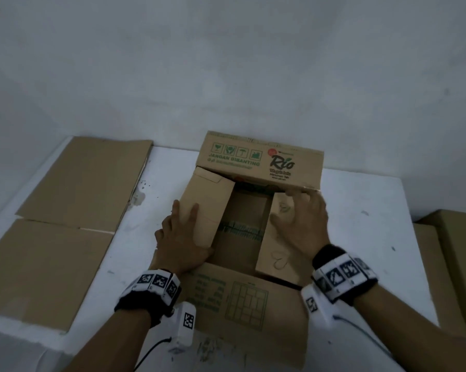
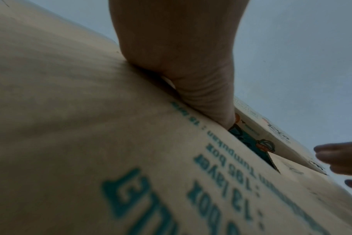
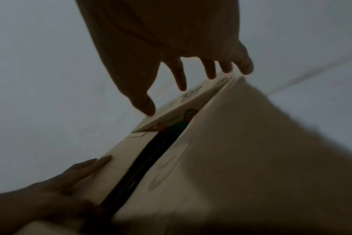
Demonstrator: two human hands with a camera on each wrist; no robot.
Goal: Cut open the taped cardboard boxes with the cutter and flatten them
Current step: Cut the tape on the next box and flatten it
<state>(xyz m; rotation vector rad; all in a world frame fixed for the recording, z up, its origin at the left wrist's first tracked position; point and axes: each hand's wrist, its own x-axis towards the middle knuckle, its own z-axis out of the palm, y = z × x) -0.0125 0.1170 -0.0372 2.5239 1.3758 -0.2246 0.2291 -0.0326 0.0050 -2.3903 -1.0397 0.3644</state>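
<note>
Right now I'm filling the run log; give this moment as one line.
stage: flattening | Rio box: flaps open | left hand: holds left flap | right hand: open, over right flap | cutter: unseen

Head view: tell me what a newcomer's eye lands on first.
The opened Rio box at the centre, flaps spread. The left hand holds its left flap, while the right hand spreads over the right flap. Flattened cardboard lies to the left on the white table.
</note>
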